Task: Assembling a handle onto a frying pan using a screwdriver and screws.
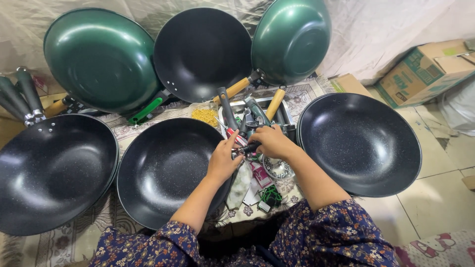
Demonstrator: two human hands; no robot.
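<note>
Black woks (pixel 54 173) and green woks (pixel 101 59) ring a patterned mat (pixel 74 237). A cardboard box (pixel 425 69) sits on the tiled floor (pixel 440 198) at right.

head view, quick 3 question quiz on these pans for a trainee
1. True or false: the left hand rests over the rim of a black wok.
2. How many green woks lean at the back? A) one B) two C) three
3. Fill in: the right hand grips a dark ____.

Key: 1 true; 2 B, one at the left and one at the right; 3 handle.
</note>
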